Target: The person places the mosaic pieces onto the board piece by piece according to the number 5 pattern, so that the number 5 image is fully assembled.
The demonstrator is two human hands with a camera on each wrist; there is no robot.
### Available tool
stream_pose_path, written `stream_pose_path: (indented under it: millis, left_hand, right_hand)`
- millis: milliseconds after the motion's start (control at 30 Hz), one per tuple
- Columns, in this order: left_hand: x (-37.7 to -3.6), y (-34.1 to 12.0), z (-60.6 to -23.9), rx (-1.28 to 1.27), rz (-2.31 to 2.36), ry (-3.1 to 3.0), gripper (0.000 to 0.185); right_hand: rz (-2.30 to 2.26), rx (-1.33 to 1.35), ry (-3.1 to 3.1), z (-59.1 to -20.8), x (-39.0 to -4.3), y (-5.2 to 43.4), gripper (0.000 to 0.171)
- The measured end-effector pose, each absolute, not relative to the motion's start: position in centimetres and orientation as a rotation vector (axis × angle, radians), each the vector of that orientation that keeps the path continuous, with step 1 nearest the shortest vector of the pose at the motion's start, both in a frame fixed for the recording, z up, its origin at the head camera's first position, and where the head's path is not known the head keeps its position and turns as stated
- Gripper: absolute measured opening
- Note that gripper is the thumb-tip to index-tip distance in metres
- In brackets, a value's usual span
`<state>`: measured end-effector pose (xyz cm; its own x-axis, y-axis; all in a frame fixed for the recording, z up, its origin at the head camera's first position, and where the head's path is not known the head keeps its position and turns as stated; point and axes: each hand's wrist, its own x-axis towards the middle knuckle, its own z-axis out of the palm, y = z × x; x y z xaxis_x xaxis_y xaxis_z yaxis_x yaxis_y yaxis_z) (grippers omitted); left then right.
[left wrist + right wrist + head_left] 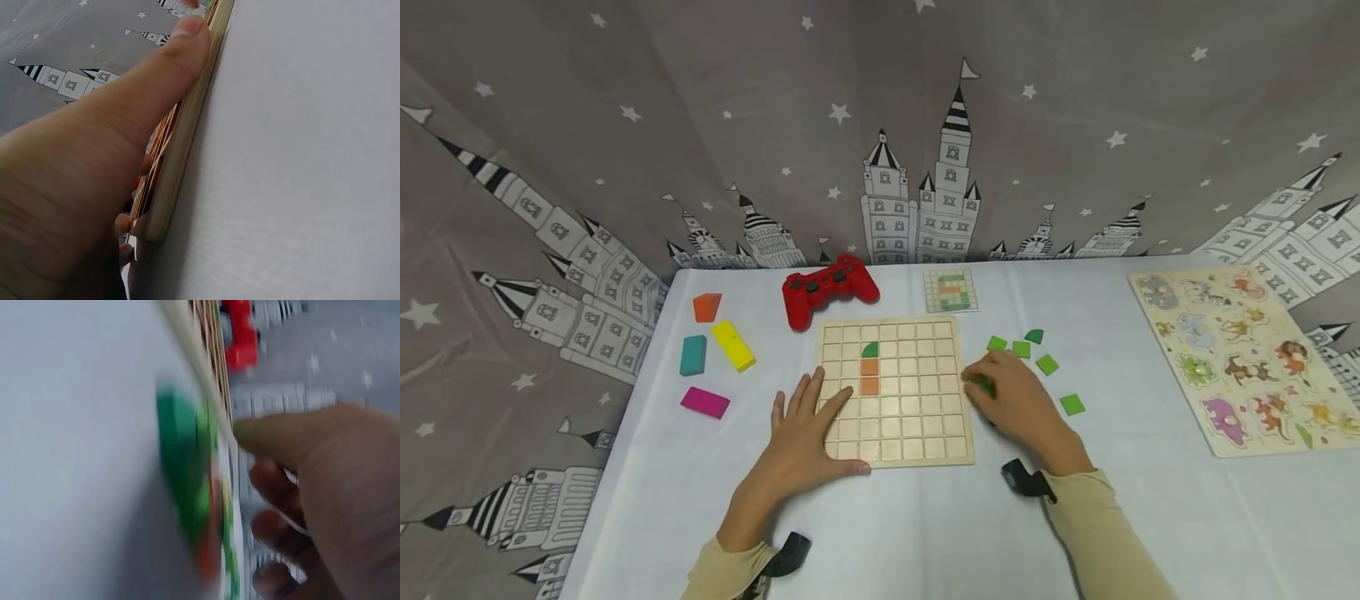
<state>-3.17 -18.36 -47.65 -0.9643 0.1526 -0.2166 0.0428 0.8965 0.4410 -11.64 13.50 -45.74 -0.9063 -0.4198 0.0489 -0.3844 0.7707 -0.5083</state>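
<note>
Both hands work at the wooden grid board (pixel 895 392) on the table (pixel 1150 500): left hand (pixel 805 437) lies flat, pressing its corner; right hand (pixel 1018 404) curls over a green tile (pixel 981 385) beside its right edge.

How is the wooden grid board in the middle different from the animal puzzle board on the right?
The grid board is square, plain squares, mostly empty, holding only three tiles; the animal puzzle board is an oblong filled with coloured animal pieces. The left hand rests on the grid board; nothing touches the animal board. Both are pale wood, lying flat on the table.

beige long sleeves, seemingly black wrist straps
</note>
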Motion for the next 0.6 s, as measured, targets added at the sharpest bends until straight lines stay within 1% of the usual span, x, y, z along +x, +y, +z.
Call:
stream_pose_path:
  millis: [167,300,500,600]
  left_hand:
    - [-3.1,-18.4,-47.5,0.154,0.655,2.815,0.113]
    - [-3.1,-18.3,-47.4,0.159,0.663,2.813,0.113]
    - [-3.0,-18.4,-47.4,0.141,0.65,2.809,0.114]
    - [-3.1,-18.4,-47.4,0.143,0.65,2.813,0.114]
  right_hand:
    - [-0.818,-0.591,2.889,-46.2,-11.7,19.1,0.021]
    - [-0.833,-0.538,2.853,-46.1,-11.6,22.0,0.027]
    - [-0.811,-0.559,2.772,-46.1,-11.7,22.7,0.038]
    - [-0.789,-0.56,2.758,-46.1,-11.7,22.5,0.036]
